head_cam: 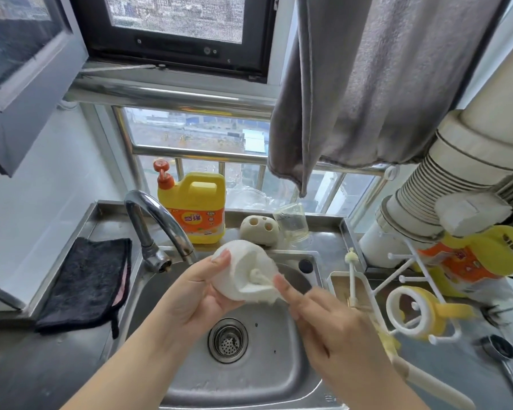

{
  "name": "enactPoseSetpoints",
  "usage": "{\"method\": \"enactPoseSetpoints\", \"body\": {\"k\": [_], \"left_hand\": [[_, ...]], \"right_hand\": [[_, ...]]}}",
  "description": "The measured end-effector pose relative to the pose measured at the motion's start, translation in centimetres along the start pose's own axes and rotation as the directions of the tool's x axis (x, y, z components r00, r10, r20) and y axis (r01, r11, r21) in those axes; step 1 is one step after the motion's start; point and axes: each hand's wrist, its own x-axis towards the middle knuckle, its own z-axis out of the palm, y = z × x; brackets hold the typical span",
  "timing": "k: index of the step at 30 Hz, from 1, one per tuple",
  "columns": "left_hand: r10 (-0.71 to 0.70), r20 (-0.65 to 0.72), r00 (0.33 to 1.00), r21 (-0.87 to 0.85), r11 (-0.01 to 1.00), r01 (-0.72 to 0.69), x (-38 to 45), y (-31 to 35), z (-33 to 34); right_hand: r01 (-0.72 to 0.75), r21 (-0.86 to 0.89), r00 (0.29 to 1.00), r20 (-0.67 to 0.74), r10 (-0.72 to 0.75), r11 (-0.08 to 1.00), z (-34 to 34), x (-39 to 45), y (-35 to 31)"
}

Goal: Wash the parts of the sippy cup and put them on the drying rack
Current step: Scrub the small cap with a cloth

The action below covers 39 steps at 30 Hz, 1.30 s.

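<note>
Over the sink (290, 344), the left hand (199, 294) cups a white cloth (243, 270) bunched into a ball, its fingers (221, 260) curled around the far side and closed on it. A small whitish stem-like piece (256, 276) pokes out of the folds; whether it is a cup part cannot be told, since the cloth wraps the rest. The right hand (335, 324) is motion-blurred; its forefinger touches the cloth's edge, and a long cream-handled brush (421, 377) runs back from under the palm toward the lower right. How firmly those fingers close on the handle cannot be made out.

The sink basin holds no dishes, only a drain strainer (228, 340) at its middle. On the tabletop to the right stands a white drying rack (397, 279) with thin pegs; a yellow-and-white handled ring (418, 309), seemingly the cup's collar, sits on it, and a small brush (352, 261) stands upright at its left. A clear glass cup (292, 223), tilted and seemingly empty, rests behind the sink beside a beige holder with two holes (259, 230) and a yellow detergent jug (194, 205). A second yellow-and-orange package (474, 261) at right is partly hidden. A dark cloth (86, 282) lies left of the faucet (157, 223).
</note>
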Motion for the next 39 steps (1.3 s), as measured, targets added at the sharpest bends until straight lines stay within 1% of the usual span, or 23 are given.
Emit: {"method": "enactPoseSetpoints", "body": {"k": [3,5,8,10,13,16,18,20,21,23,25,26,27,30,32,36,37,39], "left_hand": [[-0.008,-0.018,1.0,0.001,1.0,0.008,0.0,-0.3,-0.3],[-0.012,-0.016,1.0,0.0,1.0,0.012,0.0,-0.7,-0.1],[0.004,0.039,0.999,-0.011,1.0,-0.004,-0.1,-0.8,0.5],[-0.003,0.025,1.0,-0.011,1.0,0.004,-0.1,-0.5,0.5],[-0.005,0.009,1.0,-0.001,1.0,0.005,0.0,-0.4,-0.1],[0.01,0.006,1.0,0.019,1.0,-0.011,-0.1,-0.7,0.2],[0.02,0.021,1.0,0.029,0.999,-0.021,-0.1,-0.7,0.5],[0.018,0.018,1.0,0.014,1.0,-0.018,-0.1,-0.4,0.4],[0.01,0.002,1.0,0.016,1.0,-0.01,-0.1,-0.3,0.3],[0.002,-0.035,0.999,0.013,1.0,-0.002,0.0,-0.1,-0.2],[0.002,-0.039,0.999,0.0,1.0,-0.002,-0.2,-0.1,-0.2],[0.001,-0.035,0.999,-0.005,1.0,-0.001,-0.2,-0.2,-0.1],[-0.003,-0.024,1.0,-0.012,1.0,0.003,-0.2,-0.3,0.1],[-0.036,-0.001,0.999,-0.015,0.999,0.036,-0.2,-0.2,0.4],[-0.07,-0.003,0.998,-0.011,0.998,0.07,-0.2,-0.1,0.2],[-0.094,-0.018,0.995,-0.112,0.989,0.091,-0.2,-0.5,0.1],[-0.09,-0.015,0.996,-0.14,0.986,0.087,-0.3,-0.6,0.4],[-0.06,-0.027,0.998,-0.203,0.978,0.053,-0.2,-0.6,0.9]], "right_hand": [[-0.053,-0.062,0.999,-0.003,0.053,0.997,-0.6,-0.6,1.2],[-0.067,-0.059,0.997,-0.032,0.065,0.996,-0.9,0.8,1.4],[0.019,-0.01,0.999,-0.034,-0.02,1.0,-0.4,1.6,0.2],[0.04,0.007,0.999,0.006,-0.04,0.999,-0.3,0.2,0.1],[-0.02,-0.041,1.0,0.005,0.02,0.999,-1.1,-0.9,1.4],[-0.069,-0.069,0.997,-0.04,0.066,0.995,-1.5,1.1,1.7],[-0.015,-0.04,0.999,-0.046,0.013,0.999,-1.0,2.0,0.8],[0.047,-0.015,0.999,-0.013,-0.047,0.999,-0.5,1.0,0.3],[0.046,-0.018,0.999,0.006,-0.046,0.999,-0.5,0.2,0.5],[0.006,-0.064,1.0,0.01,-0.005,0.998,-0.8,-0.7,1.4],[-0.042,-0.114,0.999,-0.016,0.04,0.993,-1.2,0.1,2.0],[-0.049,-0.112,0.999,-0.029,0.046,0.993,-1.2,0.9,1.9],[-0.037,-0.091,0.999,-0.039,0.034,0.995,-1.0,1.5,1.4],[0.075,-0.053,0.996,-0.036,-0.077,0.996,-0.2,1.4,-0.3],[0.086,-0.072,0.996,-0.022,-0.088,0.994,-0.2,0.0,0.0],[-0.021,-0.154,0.999,-0.051,0.013,0.988,-0.8,-0.3,1.4],[-0.033,-0.148,0.998,-0.06,0.024,0.988,-0.7,0.1,1.2],[-0.006,-0.138,0.997,-0.076,-0.005,0.99,-0.1,0.5,0.5]]}}
